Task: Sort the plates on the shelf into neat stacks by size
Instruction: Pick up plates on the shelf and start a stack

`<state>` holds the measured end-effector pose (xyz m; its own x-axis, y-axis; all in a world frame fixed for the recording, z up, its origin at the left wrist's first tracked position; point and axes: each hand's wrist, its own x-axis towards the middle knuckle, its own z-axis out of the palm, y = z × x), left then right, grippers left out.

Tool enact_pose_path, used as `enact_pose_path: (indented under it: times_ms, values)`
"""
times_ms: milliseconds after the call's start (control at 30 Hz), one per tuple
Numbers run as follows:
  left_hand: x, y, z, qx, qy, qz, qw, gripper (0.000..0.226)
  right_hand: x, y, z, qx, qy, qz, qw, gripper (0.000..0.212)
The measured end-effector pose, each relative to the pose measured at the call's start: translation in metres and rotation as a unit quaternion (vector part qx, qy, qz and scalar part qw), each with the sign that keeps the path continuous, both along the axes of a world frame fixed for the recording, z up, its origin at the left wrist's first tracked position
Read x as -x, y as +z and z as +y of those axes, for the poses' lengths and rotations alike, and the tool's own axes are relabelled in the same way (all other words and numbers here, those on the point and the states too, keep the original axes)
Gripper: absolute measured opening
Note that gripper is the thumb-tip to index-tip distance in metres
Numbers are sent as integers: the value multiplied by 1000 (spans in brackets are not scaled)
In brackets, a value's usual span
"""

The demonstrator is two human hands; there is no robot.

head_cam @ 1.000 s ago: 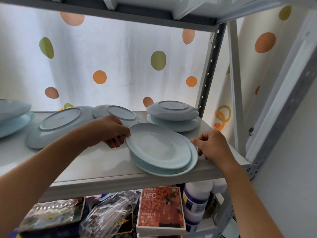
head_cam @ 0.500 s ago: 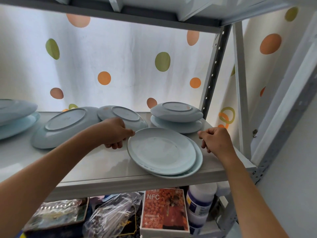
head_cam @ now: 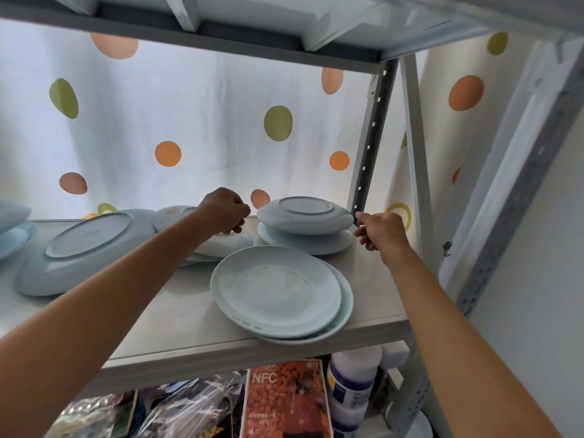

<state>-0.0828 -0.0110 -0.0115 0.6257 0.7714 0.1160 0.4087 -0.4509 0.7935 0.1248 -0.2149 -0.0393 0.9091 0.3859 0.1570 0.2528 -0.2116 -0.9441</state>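
Two pale blue plates [head_cam: 278,289] lie face up, one on the other, at the front edge of the shelf [head_cam: 177,324], with no hand on them. Behind them an upside-down plate [head_cam: 303,216] sits on another at the back right. The left hand [head_cam: 226,210] hangs just left of this pair with curled fingers, holding nothing. The right hand [head_cam: 380,230] is at the pair's right rim, fingers curled; whether it touches the rim I cannot tell. A large overturned plate [head_cam: 82,248] leans at the left, and more plates [head_cam: 12,229] sit at the far left edge.
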Motion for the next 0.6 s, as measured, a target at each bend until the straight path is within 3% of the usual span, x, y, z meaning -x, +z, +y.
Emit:
enact_pose_path:
  times_ms: [233,400,600]
  values:
    - [-33,-4,16,24,-1,-21,999,20,-19,-1,19,27,-18,46,998,38]
    - [-46,-5,25,121,4,-7,993,25,-29,-6,22,46,-6,78,996,52]
    - [-62,-11,30,102,3,-1,995,27,-32,0,24,72,39,54,995,47]
